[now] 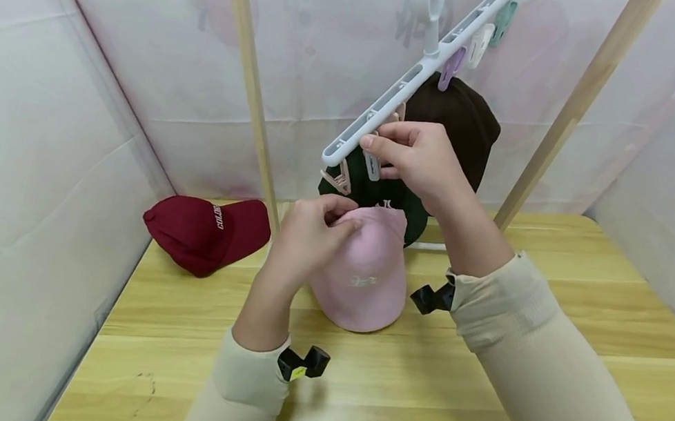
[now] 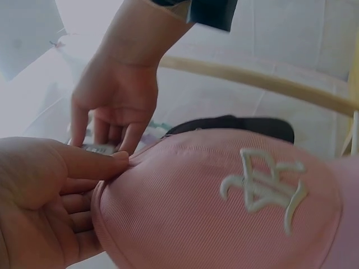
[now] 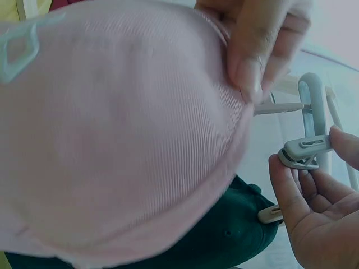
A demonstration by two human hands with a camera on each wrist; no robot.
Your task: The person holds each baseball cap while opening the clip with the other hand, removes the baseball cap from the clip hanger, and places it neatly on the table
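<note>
Pink cap (image 1: 363, 279): light, soft ribbed cloth, left hand (image 1: 309, 238) pinching its rim; right hand (image 1: 421, 161) squeezing a hanger clip (image 1: 371, 164).

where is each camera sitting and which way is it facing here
Head: worn on the head, looking forward and down at the pink cap, clip hanger, both forearms.
Left wrist: close below the left hand, facing the cap and the right hand.
Right wrist: under the cap, facing a white clip.
All share the pink cap.

Cap (image 1: 361, 276) on table (image 1: 612, 325), below hanger (image 1: 415, 80), right of another cap (image 1: 207, 230).
</note>
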